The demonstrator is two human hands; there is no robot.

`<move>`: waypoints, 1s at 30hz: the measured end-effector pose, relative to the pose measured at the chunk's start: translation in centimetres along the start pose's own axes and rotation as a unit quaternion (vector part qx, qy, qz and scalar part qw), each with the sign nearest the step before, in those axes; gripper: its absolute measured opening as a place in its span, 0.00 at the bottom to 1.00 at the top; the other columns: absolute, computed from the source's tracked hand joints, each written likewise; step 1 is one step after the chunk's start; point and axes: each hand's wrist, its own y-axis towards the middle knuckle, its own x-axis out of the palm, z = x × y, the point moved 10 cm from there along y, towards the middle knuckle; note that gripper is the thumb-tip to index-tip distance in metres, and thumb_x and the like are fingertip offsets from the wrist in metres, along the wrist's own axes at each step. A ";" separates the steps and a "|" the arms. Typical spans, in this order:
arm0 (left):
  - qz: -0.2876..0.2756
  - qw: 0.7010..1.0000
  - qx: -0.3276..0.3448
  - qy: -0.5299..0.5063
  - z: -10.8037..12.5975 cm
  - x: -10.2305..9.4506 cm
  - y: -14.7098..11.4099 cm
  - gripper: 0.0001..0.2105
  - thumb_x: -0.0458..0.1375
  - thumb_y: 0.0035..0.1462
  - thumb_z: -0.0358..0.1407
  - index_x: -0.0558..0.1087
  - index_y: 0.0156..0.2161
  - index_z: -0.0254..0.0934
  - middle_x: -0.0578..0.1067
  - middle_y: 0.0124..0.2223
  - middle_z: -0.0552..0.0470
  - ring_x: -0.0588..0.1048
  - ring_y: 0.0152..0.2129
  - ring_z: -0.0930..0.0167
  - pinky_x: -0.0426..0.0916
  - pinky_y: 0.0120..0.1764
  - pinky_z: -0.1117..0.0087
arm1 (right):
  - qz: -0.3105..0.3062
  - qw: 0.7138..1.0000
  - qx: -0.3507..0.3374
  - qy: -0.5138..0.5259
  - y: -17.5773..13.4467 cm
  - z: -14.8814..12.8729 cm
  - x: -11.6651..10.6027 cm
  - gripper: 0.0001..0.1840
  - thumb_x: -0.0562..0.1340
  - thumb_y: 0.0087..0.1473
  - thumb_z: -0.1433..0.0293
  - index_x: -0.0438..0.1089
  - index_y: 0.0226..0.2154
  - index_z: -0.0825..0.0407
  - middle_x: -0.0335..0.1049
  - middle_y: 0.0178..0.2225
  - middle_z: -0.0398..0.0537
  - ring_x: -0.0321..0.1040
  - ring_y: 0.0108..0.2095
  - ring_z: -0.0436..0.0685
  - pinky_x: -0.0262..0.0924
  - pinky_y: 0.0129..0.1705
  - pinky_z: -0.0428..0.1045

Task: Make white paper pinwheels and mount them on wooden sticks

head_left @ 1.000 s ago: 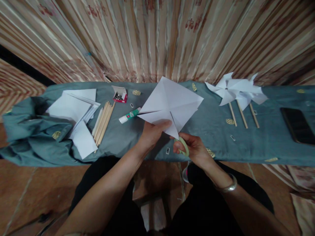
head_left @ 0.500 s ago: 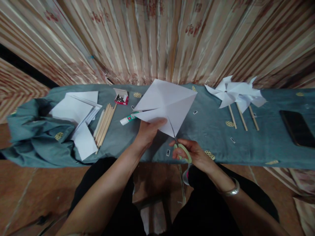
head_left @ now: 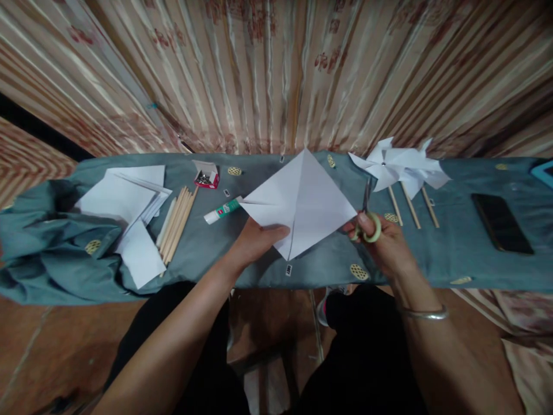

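Note:
A square sheet of white paper (head_left: 322, 199) is held over the table, slit inward at its left corner and at its near corner. My left hand (head_left: 254, 239) pinches it near the lower left edge, thumb on top, the other fingers hidden underneath. At the paper's right corner is my right hand (head_left: 384, 239), closed around green-handled scissors (head_left: 368, 222), blades pointing up and away. Its fingertips are at the corner; whether they grip the paper I cannot tell. Under the left corner a glue stick (head_left: 223, 210) lies on the cloth.
On the left lie white paper sheets (head_left: 118, 193), wooden sticks (head_left: 178, 225) and a small red box (head_left: 207, 175) of metal pins. White paper pinwheels (head_left: 404, 164) on sticks and a black phone (head_left: 501, 223) lie to the right. A patterned curtain (head_left: 276, 75) hangs behind the green-grey cloth.
The scissors have left the slit at the near corner and moved right with my right hand, blades now turned upward. The paper has turned somewhat; my left hand still holds it.

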 end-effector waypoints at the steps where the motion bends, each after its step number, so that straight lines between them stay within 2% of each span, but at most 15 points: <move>1: -0.023 0.999 0.002 0.024 -0.2 0.5 0.0 0.14 0.67 0.35 0.31 0.75 0.33 0.37 0.79 0.33 0.51 0.77 0.35 0.62 0.70 0.44 0.60 | 0.003 1.000 -0.003 0.023 0.3 -0.2 -0.3 0.26 0.73 0.35 0.48 0.76 0.30 0.50 0.72 0.23 0.42 0.63 0.23 0.48 0.58 0.25 0.44; 3: -0.073 0.995 -0.001 0.073 -0.8 1.6 -0.2 0.14 0.65 0.36 0.31 0.76 0.34 0.36 0.80 0.34 0.51 0.76 0.35 0.63 0.70 0.43 0.61 | -0.013 0.999 0.000 0.046 0.5 -0.4 -0.1 0.27 0.75 0.33 0.49 0.77 0.32 0.49 0.71 0.23 0.40 0.62 0.23 0.48 0.57 0.24 0.44; 6: -0.120 0.985 -0.016 0.122 -1.7 2.8 -0.7 0.14 0.63 0.38 0.31 0.77 0.35 0.35 0.80 0.34 0.52 0.76 0.34 0.63 0.71 0.41 0.63 | -0.050 0.998 0.013 0.036 0.4 -0.3 1.0 0.24 0.77 0.30 0.56 0.77 0.31 0.48 0.71 0.24 0.38 0.61 0.23 0.47 0.58 0.25 0.44; 10: -0.120 0.984 -0.022 0.127 -1.7 3.0 -0.9 0.09 0.64 0.39 0.33 0.78 0.31 0.35 0.79 0.30 0.50 0.77 0.31 0.63 0.71 0.37 0.63 | -0.103 0.994 0.039 0.002 -0.1 0.4 2.5 0.17 0.77 0.33 0.63 0.74 0.26 0.50 0.71 0.24 0.37 0.62 0.24 0.47 0.59 0.26 0.45; 12: -0.119 0.987 -0.045 0.102 -1.7 3.0 -0.9 0.07 0.65 0.40 0.35 0.78 0.27 0.35 0.78 0.27 0.50 0.76 0.27 0.63 0.70 0.33 0.65 | -0.098 0.994 0.040 0.001 -0.2 0.4 2.7 0.17 0.76 0.34 0.63 0.73 0.27 0.51 0.71 0.23 0.38 0.61 0.22 0.47 0.58 0.25 0.45; 14: -0.121 0.989 -0.073 0.049 -1.6 3.1 -0.9 0.09 0.66 0.41 0.40 0.78 0.26 0.35 0.78 0.26 0.50 0.75 0.24 0.64 0.69 0.30 0.66 | -0.071 0.997 0.037 0.016 0.0 0.4 2.4 0.17 0.76 0.34 0.63 0.74 0.28 0.50 0.71 0.24 0.38 0.62 0.22 0.48 0.58 0.24 0.45; 16: -0.115 0.990 -0.077 -0.030 -0.8 3.3 -0.9 0.13 0.67 0.43 0.45 0.80 0.29 0.35 0.79 0.29 0.48 0.77 0.27 0.64 0.70 0.33 0.66 | -0.026 0.998 0.025 0.051 0.3 0.3 1.8 0.17 0.76 0.33 0.64 0.73 0.28 0.50 0.72 0.24 0.38 0.63 0.23 0.48 0.60 0.27 0.46; 18: -0.111 0.986 -0.068 -0.103 -0.1 3.7 -0.9 0.17 0.68 0.43 0.47 0.80 0.34 0.35 0.81 0.35 0.45 0.78 0.34 0.62 0.72 0.39 0.64 | 0.017 0.995 0.007 0.095 0.4 0.2 1.5 0.16 0.76 0.33 0.65 0.73 0.27 0.50 0.73 0.26 0.39 0.64 0.25 0.48 0.62 0.31 0.47; 21: -0.105 0.980 -0.071 -0.154 -0.1 4.8 -1.2 0.17 0.71 0.40 0.44 0.79 0.35 0.37 0.80 0.40 0.45 0.77 0.40 0.62 0.72 0.44 0.62 | 0.047 0.989 -0.007 0.141 0.5 0.3 1.9 0.15 0.75 0.35 0.66 0.73 0.27 0.50 0.74 0.28 0.40 0.66 0.27 0.49 0.63 0.35 0.48; 25: -0.055 0.984 -0.078 -0.154 -1.3 5.5 -1.5 0.15 0.71 0.39 0.38 0.77 0.35 0.38 0.79 0.41 0.47 0.77 0.39 0.64 0.71 0.43 0.64 | 0.050 0.988 -0.002 0.148 0.3 0.9 3.5 0.17 0.75 0.34 0.64 0.70 0.26 0.50 0.72 0.26 0.38 0.63 0.26 0.49 0.62 0.33 0.48; 28: 0.005 0.987 -0.059 -0.150 -1.9 4.9 -1.4 0.18 0.70 0.38 0.34 0.75 0.38 0.38 0.79 0.42 0.47 0.76 0.39 0.65 0.71 0.44 0.63 | 0.027 0.989 -0.007 0.146 0.2 0.9 4.8 0.19 0.76 0.33 0.62 0.69 0.25 0.50 0.70 0.25 0.37 0.62 0.26 0.48 0.61 0.33 0.48; 30: 0.026 0.988 -0.036 -0.149 -1.8 4.3 -1.1 0.20 0.70 0.38 0.33 0.75 0.40 0.36 0.79 0.44 0.46 0.76 0.41 0.64 0.70 0.47 0.61 | 0.009 0.991 -0.013 0.136 0.0 0.7 5.3 0.20 0.76 0.33 0.60 0.68 0.24 0.50 0.68 0.24 0.37 0.61 0.26 0.48 0.60 0.32 0.48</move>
